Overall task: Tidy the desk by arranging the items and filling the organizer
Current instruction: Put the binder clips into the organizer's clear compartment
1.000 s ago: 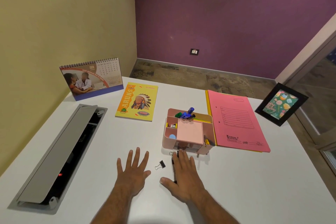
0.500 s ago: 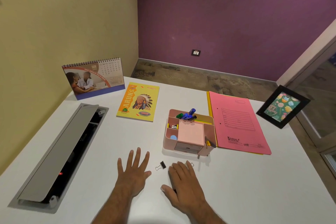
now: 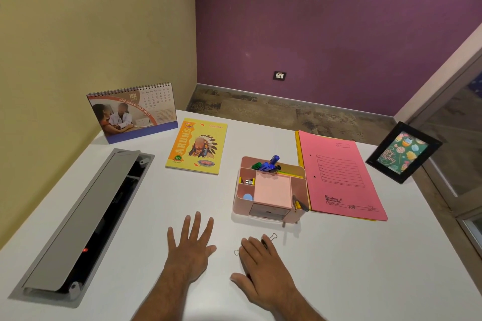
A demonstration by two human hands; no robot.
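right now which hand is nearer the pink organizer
Right. The right hand lies flat just in front of the pink organizer; the left hand rests flat further to its left.

My left hand (image 3: 191, 250) lay flat with fingers spread on the white desk (image 3: 365, 255), touching nothing. My right hand (image 3: 260, 271) rested palm down over two binder clips (image 3: 272, 236) (only their wire loops showed past my fingers), just in front of the pink organizer (image 3: 271, 189). The pink folder (image 3: 339, 177) lay beside the organizer.
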